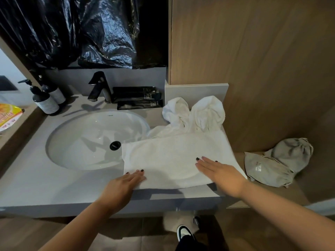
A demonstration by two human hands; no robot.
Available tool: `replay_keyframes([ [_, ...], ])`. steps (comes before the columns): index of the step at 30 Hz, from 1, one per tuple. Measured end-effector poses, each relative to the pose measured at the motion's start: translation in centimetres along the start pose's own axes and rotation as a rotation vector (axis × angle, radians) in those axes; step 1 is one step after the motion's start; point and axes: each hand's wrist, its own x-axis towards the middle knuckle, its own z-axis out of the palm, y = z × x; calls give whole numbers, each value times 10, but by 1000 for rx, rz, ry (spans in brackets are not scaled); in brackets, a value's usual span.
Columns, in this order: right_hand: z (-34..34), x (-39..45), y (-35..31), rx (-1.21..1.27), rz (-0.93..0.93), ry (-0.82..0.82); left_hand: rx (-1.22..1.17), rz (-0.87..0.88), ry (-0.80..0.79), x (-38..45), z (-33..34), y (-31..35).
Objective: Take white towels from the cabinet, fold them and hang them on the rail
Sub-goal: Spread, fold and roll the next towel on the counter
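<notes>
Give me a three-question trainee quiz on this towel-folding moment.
1. True or false: both hands lie flat on the folded towel.
2. Where do the crumpled towels lie? A) in the sink B) behind the folded towel, on the counter C) on the floor
3. Fill in: the folded towel's left edge hangs over the ____.

Key: 1 true: left hand and right hand press it with straight fingers. 2 B. 3 sink.
</notes>
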Motion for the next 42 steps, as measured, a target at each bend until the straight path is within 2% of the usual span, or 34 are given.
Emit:
replay_keyframes([
  [4,-12,-6,23,-13,60,74,-62,43,163,-3,-11,-11],
  [7,-24,-5,40,55,141,172,-303,-101,253,1,-24,-18],
  [11,-40,-15,62,464,342,318,-647,-341,377,8,-38,-15],
  [15,-42,-21,74,895,440,450,-982,-535,456,21,-36,-2],
  [18,-29,-12,76,1205,565,549,-1077,-669,514,36,-29,8],
  [20,-16,-1,74,1328,629,599,-1084,-739,542,45,-22,10],
  [23,-3,18,69,1283,666,687,-1062,-806,570,57,-19,13],
  [27,-5,35,67,1034,650,787,-889,-857,572,72,-23,12],
  [30,-13,34,82,846,638,736,-666,-771,536,74,-29,0],
  [33,-16,26,97,777,584,640,-535,-654,491,66,-27,-6],
  [36,-1,21,99,788,576,554,-515,-680,419,53,-9,-6],
  [42,13,22,97,681,578,533,-478,-725,368,37,1,-3],
])
